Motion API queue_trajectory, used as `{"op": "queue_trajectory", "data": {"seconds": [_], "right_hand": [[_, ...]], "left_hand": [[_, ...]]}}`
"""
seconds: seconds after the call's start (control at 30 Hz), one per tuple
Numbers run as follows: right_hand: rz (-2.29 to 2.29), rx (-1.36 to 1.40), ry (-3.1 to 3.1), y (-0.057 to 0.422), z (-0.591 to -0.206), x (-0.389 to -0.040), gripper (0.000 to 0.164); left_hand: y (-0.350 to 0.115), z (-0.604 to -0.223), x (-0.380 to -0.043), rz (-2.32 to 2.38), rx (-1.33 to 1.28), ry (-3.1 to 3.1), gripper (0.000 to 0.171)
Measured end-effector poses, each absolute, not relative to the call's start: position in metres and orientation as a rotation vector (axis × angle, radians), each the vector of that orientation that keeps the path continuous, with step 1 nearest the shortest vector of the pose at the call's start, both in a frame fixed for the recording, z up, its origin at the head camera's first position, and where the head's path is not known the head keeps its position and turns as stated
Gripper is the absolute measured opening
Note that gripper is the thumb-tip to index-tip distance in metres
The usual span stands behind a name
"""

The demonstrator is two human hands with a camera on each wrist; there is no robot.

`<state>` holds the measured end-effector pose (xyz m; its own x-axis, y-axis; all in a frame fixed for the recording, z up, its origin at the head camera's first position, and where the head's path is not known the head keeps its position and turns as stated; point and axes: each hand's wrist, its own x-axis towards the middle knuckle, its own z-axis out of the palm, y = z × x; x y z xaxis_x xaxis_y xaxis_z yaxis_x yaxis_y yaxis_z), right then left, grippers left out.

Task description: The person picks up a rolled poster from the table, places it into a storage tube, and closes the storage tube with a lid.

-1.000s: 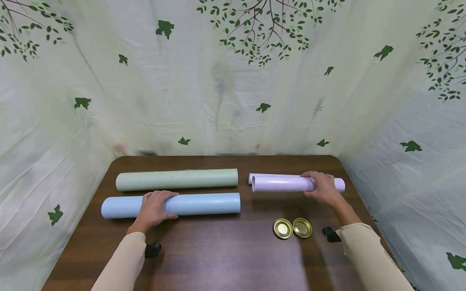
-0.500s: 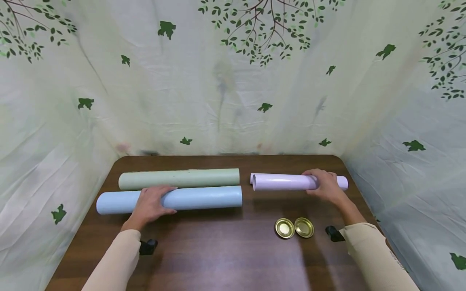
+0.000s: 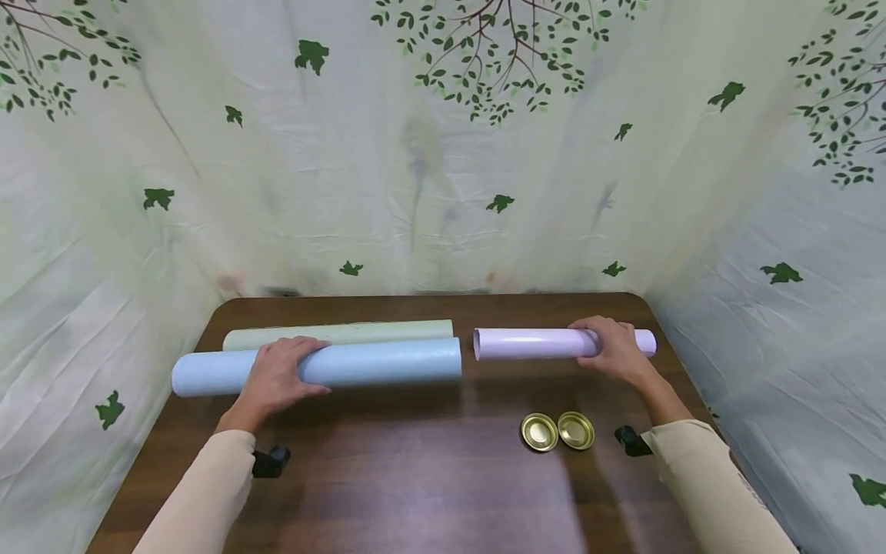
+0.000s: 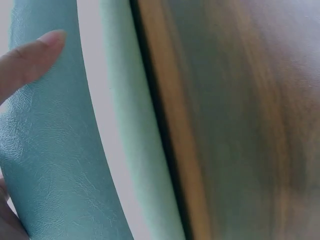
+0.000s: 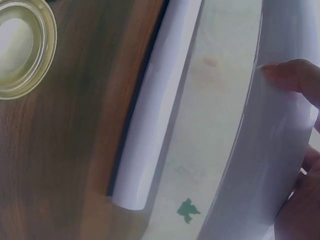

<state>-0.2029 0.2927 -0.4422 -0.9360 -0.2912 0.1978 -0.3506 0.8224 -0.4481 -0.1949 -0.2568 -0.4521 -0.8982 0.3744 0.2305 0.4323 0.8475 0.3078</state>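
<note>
My left hand (image 3: pixel 277 377) grips a light blue roll (image 3: pixel 388 363) from above, left of its middle. The roll is raised off the table and covers the lower part of a pale green roll (image 3: pixel 374 332) behind it. In the left wrist view the blue roll (image 4: pixel 60 150) shows a leathery grain, and a gap separates it from the green roll (image 4: pixel 135 130). My right hand (image 3: pixel 614 350) holds a shorter, glossy lilac roll (image 3: pixel 526 344) near its right end, also lifted. A second lilac roll (image 5: pixel 155 100) lies on the table, hidden behind it in the head view.
Two round gold-coloured lids (image 3: pixel 557 432) sit side by side on the brown wooden table (image 3: pixel 415 477), nearer than the lilac roll. A pale curtain (image 3: pixel 346 169) printed with leaves hangs behind the table and along both sides.
The blue roll has risen in my left hand and shifted slightly left, now overlapping the green roll. My right hand has raised the lilac roll a little, hiding the second lilac roll.
</note>
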Motion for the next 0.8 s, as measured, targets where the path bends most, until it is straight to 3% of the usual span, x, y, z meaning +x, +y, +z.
{"op": "queue_trajectory", "data": {"seconds": [0.8], "right_hand": [[0.765,0.556,-2.864,0.282,-0.445,-0.202,0.049]], "left_hand": [[-0.245,-0.439,-0.199,-0.553,-0.645,-2.8,0.072]]}}
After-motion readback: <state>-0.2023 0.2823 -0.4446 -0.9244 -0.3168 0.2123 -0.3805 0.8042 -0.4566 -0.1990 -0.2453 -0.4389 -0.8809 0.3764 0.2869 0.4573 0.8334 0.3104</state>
